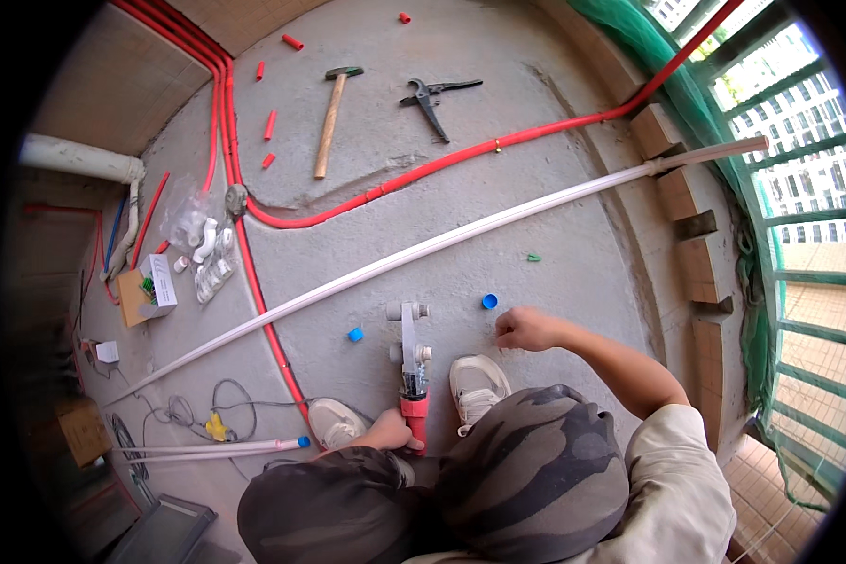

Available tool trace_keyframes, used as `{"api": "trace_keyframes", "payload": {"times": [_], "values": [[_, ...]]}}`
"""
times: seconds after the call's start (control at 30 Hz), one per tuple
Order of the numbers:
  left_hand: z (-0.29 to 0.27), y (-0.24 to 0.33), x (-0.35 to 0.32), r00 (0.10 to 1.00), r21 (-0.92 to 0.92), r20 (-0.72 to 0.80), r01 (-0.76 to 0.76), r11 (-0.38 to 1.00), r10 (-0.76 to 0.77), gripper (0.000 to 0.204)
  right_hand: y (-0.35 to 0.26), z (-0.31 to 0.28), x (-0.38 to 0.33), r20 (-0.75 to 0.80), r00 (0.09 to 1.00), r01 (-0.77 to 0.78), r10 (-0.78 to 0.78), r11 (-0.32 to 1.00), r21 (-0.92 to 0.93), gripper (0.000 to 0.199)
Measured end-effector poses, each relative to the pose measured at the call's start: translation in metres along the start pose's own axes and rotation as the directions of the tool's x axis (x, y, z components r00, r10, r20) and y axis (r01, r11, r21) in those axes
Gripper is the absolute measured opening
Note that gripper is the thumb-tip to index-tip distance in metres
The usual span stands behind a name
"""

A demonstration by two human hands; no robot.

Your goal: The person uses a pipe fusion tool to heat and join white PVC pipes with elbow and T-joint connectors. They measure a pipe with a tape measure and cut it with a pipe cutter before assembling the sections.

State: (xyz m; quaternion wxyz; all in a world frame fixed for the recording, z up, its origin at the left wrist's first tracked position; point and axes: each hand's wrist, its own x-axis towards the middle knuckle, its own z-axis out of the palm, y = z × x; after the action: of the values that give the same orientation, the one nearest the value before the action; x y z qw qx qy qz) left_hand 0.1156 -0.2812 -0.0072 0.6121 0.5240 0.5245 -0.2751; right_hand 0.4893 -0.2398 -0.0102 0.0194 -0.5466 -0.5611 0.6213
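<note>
Between my shoes stands a pipe fusion welder with a red handle and a grey heating plate bearing metal sockets. My left hand is closed around the lower part of its handle. Over the concrete to the right, my right hand is curled with its fingers pointing down; anything in them is hidden. Just beyond that hand, apart from it, lies a blue cap. Another blue cap lies left of the welder's plate.
A long white pipe crosses the floor diagonally, over a red conduit. Farther off lie a hammer, a pipe cutter and short red pipe pieces. At left are a cardboard box, bagged white fittings and a cable.
</note>
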Motion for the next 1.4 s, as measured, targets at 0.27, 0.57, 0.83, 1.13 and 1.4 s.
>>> {"api": "trace_keyframes", "payload": {"times": [0.27, 0.57, 0.83, 1.13, 1.4], "values": [[0.003, 0.007, 0.017, 0.992, -0.039, 0.058, 0.116, 0.993, -0.113, 0.028, -0.022, -0.031, -0.001, -0.093, 0.991, -0.094, 0.099, 0.994, 0.056, 0.023], [0.007, -0.01, -0.021, 0.996, -0.079, -0.089, 0.008, 0.997, -0.015, 0.028, -0.044, -0.05, 0.017, -0.162, 0.987, 0.01, 0.003, 0.997, 0.077, 0.024], [-0.013, -0.024, -0.026, 0.967, -0.031, -0.24, -0.094, 0.995, 0.084, 0.028, -0.058, -0.05, 0.016, -0.151, 0.988, 0.044, -0.028, 0.994, 0.103, 0.02], [-0.069, -0.06, -0.031, 0.829, 0.105, -0.52, -0.177, 0.979, 0.206, 0.029, -0.028, -0.001, -0.037, -0.063, 0.967, -0.194, 0.246, 0.877, 0.439, 0.023], [-0.109, -0.05, -0.019, 0.825, -0.239, -0.522, -0.384, 0.892, 0.215, 0.037, -0.068, 0.087, -0.058, 0.047, 0.923, -0.346, 0.381, 0.774, 0.53, 0.022]]}}
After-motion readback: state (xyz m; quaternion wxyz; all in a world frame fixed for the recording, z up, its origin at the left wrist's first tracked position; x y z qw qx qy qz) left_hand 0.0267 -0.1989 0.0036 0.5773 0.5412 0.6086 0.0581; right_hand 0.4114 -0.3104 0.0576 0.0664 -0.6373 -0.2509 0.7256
